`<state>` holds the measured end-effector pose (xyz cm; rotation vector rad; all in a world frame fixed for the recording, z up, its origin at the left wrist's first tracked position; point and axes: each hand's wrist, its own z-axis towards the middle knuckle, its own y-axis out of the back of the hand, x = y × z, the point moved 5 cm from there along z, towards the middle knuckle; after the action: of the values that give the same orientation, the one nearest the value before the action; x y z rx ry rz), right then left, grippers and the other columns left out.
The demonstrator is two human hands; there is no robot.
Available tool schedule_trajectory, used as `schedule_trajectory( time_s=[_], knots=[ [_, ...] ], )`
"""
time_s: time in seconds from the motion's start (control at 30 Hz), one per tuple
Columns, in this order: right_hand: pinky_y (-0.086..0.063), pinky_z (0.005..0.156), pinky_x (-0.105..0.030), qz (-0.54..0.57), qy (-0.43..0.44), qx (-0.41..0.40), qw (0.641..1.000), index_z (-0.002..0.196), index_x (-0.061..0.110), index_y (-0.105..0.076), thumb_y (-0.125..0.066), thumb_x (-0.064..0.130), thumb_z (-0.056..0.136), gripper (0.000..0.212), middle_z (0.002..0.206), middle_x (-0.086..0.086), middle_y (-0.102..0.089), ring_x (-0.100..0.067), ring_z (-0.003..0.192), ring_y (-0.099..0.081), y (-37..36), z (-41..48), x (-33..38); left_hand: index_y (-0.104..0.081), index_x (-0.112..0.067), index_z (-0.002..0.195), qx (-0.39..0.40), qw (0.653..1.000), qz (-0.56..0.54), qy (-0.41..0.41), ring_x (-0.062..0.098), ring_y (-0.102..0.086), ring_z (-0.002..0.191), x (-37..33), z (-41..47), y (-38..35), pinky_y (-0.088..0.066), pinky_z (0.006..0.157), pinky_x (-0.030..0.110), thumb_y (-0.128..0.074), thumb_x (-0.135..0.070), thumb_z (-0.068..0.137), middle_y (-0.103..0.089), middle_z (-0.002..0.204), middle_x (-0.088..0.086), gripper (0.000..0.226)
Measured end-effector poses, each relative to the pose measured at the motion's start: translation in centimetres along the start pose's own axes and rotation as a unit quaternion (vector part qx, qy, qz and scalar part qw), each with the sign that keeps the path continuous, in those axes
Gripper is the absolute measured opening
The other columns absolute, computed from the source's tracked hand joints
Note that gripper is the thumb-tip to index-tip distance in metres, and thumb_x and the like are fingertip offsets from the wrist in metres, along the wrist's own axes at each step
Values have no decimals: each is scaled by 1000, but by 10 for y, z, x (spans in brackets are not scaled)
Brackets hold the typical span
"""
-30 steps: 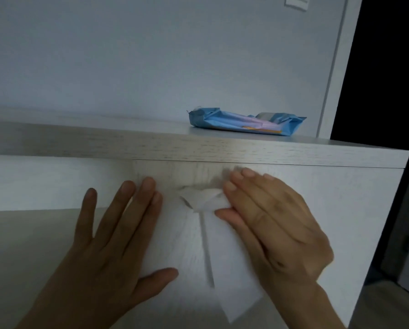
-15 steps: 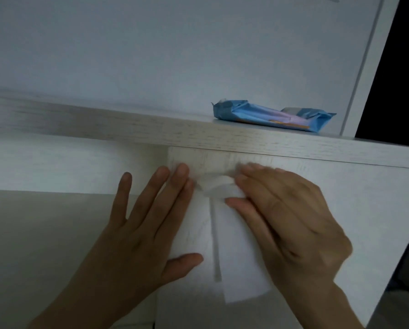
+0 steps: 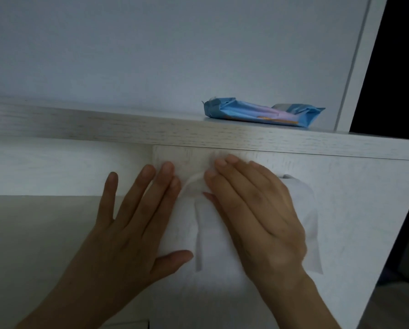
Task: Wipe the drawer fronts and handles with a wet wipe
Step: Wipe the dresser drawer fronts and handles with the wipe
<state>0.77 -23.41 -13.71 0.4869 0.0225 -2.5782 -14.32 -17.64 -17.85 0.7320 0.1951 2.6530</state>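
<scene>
A white wet wipe (image 3: 210, 233) lies spread flat against the pale wood-grain drawer front (image 3: 355, 200). My right hand (image 3: 253, 214) presses it to the front with straight fingers, fingertips just below the top board. My left hand (image 3: 132, 224) lies flat beside it, fingers spread, its thumb and inner fingers touching the wipe's left edge. A fold of the wipe sticks out to the right of my right hand. No handle shows.
The cabinet's top board (image 3: 151, 131) juts out above the drawer. A blue pack of wipes (image 3: 262, 112) lies on it at the right. A white wall stands behind, and a dark doorway (image 3: 398, 62) opens at the far right.
Both hands slid up and to the right on the drawer front, and the wipe has spread wider, now showing to the right of my right hand.
</scene>
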Motion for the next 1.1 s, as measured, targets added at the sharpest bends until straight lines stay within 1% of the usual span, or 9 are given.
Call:
schedule_trajectory(
  time_s=[0.17, 0.27, 0.37, 0.5, 0.53, 0.67, 0.83, 0.93, 1.1],
  knots=[
    [-45, 102, -38, -17, -25, -45, 999, 113, 3, -60, -62, 12, 94, 21, 120, -12, -60, -21, 116, -58, 13, -6, -14, 0, -2, 156, 9, 1000, 3, 2, 25, 1, 153, 0, 2, -1, -7, 120, 55, -25, -62, 100, 7, 165, 11, 86],
    [-44, 103, -37, -32, -31, -52, 998, 112, 3, -60, -63, 13, 95, 20, 120, -12, -59, -21, 115, -58, 12, -7, -12, 1, -2, 156, 7, 1000, 3, 3, 25, 2, 153, 0, 2, -1, -6, 120, 54, -24, -61, 101, 8, 165, 10, 85],
    [-44, 104, -37, -12, -33, -52, 998, 113, 3, -59, -63, 12, 94, 21, 121, -12, -59, -21, 116, -58, 7, -5, -6, 0, -2, 156, 6, 1000, 4, 4, 25, 2, 153, 0, 1, -2, -6, 121, 54, -25, -61, 101, 8, 165, 11, 85],
    [-43, 104, -38, 21, -32, -44, 998, 115, 4, -59, -64, 11, 92, 24, 121, -11, -60, -23, 118, -57, -2, 0, 1, -15, -3, 150, 1, 1000, -3, 2, 26, 2, 153, 0, 1, -1, -6, 120, 54, -24, -59, 102, 8, 165, 11, 74],
    [-42, 105, -38, 25, -31, -37, 999, 115, 3, -61, -66, 9, 90, 26, 121, -12, -62, -23, 118, -57, -7, 2, 3, -15, -4, 150, 2, 1000, -4, 0, 26, 2, 153, 0, 1, 0, -6, 120, 54, -24, -58, 102, 8, 165, 11, 73],
    [-38, 108, -34, 32, -17, -14, 999, 108, -1, -69, -65, 3, 85, 24, 118, -13, -65, -23, 119, -55, -16, 7, 8, 0, -5, 157, 10, 1000, -9, -3, 24, 4, 153, 1, 1, 1, -4, 120, 53, -18, -56, 103, 9, 165, 9, 76],
    [-41, 105, -37, 19, -1, -13, 1000, 118, 4, -60, -73, -1, 78, 43, 126, -9, -57, -22, 121, -56, -1, -2, -2, -13, -5, 154, 1, 1000, -4, -6, 25, 1, 153, 1, 1, 0, -5, 121, 53, -23, -61, 101, 7, 165, 10, 77],
    [-43, 104, -40, -10, -7, -25, 1000, 119, 3, -58, -64, 2, 87, 33, 127, -10, -56, -23, 121, -56, 12, -10, -15, -3, -3, 156, 2, 1000, -3, -3, 25, 1, 153, 1, 2, -2, -6, 121, 53, -25, -62, 100, 7, 165, 10, 84],
    [-46, 102, -40, -48, -11, -40, 998, 115, 2, -59, -66, 6, 91, 26, 124, -14, -56, -22, 119, -57, 19, -14, -22, 1, -2, 156, 8, 1000, 0, 0, 26, 1, 153, 1, 1, -2, -6, 121, 54, -24, -62, 100, 8, 165, 11, 85]
  ],
)
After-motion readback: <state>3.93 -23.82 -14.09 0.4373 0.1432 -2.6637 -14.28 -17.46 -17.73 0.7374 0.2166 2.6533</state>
